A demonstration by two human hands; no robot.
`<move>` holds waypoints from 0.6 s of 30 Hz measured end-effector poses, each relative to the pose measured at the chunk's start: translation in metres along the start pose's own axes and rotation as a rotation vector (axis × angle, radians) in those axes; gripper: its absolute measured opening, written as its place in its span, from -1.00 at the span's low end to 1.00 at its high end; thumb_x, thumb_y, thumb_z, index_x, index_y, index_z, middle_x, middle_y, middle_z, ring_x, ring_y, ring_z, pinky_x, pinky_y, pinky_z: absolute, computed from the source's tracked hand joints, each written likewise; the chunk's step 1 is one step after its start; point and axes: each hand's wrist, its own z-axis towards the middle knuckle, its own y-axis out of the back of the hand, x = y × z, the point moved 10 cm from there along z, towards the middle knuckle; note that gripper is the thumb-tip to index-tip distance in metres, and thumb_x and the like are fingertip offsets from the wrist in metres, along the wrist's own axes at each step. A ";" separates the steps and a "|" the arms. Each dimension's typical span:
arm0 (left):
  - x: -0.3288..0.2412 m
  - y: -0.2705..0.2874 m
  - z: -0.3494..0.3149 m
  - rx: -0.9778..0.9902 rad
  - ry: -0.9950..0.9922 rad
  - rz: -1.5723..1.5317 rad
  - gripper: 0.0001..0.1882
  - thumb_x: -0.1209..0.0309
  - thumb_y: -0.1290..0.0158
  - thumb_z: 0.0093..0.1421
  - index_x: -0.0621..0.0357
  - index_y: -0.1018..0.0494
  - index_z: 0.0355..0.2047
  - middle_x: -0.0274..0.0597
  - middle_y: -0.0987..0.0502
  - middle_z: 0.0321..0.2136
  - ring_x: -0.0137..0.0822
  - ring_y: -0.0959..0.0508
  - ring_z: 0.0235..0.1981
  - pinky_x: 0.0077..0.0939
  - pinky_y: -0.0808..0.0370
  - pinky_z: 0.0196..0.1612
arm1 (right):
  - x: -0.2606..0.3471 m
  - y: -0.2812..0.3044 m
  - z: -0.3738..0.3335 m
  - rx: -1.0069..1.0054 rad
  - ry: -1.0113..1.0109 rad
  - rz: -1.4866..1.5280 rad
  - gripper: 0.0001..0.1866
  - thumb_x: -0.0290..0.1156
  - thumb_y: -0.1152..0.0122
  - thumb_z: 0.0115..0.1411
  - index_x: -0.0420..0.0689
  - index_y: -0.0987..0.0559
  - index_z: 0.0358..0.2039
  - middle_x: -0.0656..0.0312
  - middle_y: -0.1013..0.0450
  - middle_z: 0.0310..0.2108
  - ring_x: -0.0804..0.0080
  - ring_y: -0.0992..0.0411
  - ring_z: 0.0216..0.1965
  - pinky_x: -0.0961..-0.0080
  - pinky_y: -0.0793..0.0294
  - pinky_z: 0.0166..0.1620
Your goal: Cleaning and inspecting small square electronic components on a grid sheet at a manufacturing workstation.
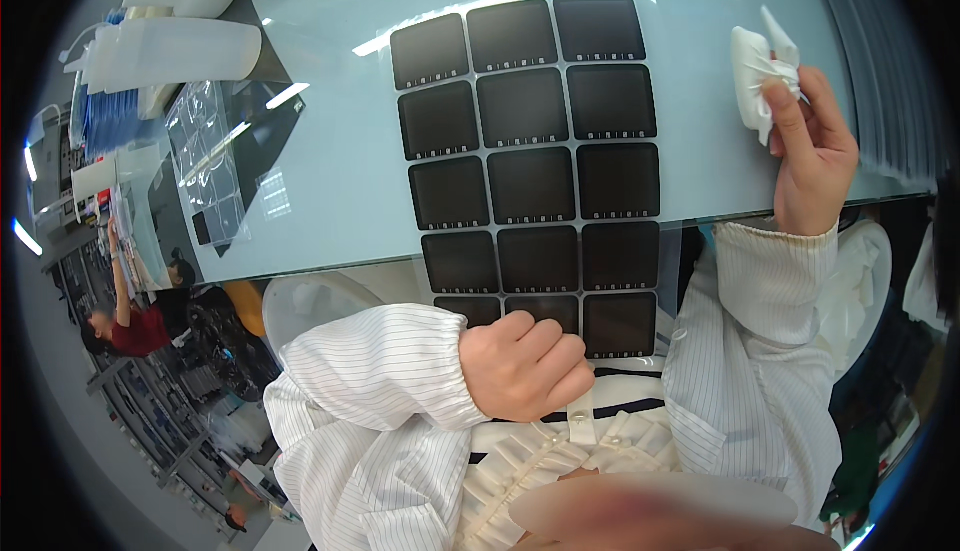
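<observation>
A clear sheet (484, 151) printed with rows of dark rounded rectangles lies on the pale table and runs out past its front edge toward me. My left hand (530, 366) is curled into a fist over the sheet's near end, covering part of the lowest row. Its fingertips are turned under, so whether they grip the sheet's edge is hidden. Out to the right, above the table, my right hand (815, 151) pinches a bunched white cloth (752, 76) between thumb and fingers. The cloth is gathered into a pad with a loose end sticking up, apart from the sheet.
Another clear sheet (205, 166) with rounded outlines lies at the table's left. Behind it are a translucent white roll (175, 51) and blue-edged stacked sheets (108, 121). Grey ribbed material (885, 61) borders the right side. A person in a red top (145, 336) is at the far left.
</observation>
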 end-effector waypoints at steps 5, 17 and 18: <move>0.001 0.001 0.006 -0.005 0.005 -0.007 -0.72 0.46 -0.18 -0.12 0.07 -0.23 -0.65 -0.41 -0.20 -0.72 -0.48 -0.19 -0.73 -0.58 -0.01 -0.66 | 0.042 -0.029 0.019 0.342 0.159 -0.301 -0.74 -0.44 -0.38 0.08 -0.22 -0.64 -0.21 0.36 -0.43 -0.39 0.73 -0.27 -0.52 0.79 -0.16 -0.51; 0.000 0.001 0.009 0.035 -0.019 0.005 -0.69 0.46 -0.18 -0.01 0.11 -0.23 -0.69 -0.35 -0.30 -0.70 -0.48 -0.25 -0.73 -0.60 -0.07 -0.68 | 0.099 -0.139 0.017 0.784 0.726 -0.508 -0.85 -0.38 -0.28 0.03 -0.08 -0.61 -0.35 0.20 -0.40 -0.43 0.15 -0.45 -0.48 0.32 -0.43 -0.42; 0.001 0.002 0.009 0.037 -0.009 0.003 -0.69 0.46 -0.18 -0.01 0.11 -0.23 -0.68 -0.35 -0.30 -0.69 -0.48 -0.25 -0.73 -0.60 -0.08 -0.68 | 0.097 -0.133 0.020 0.804 0.674 -0.594 -0.86 -0.37 -0.29 0.04 -0.08 -0.62 -0.36 0.22 -0.41 -0.43 0.17 -0.46 -0.48 0.32 -0.43 -0.41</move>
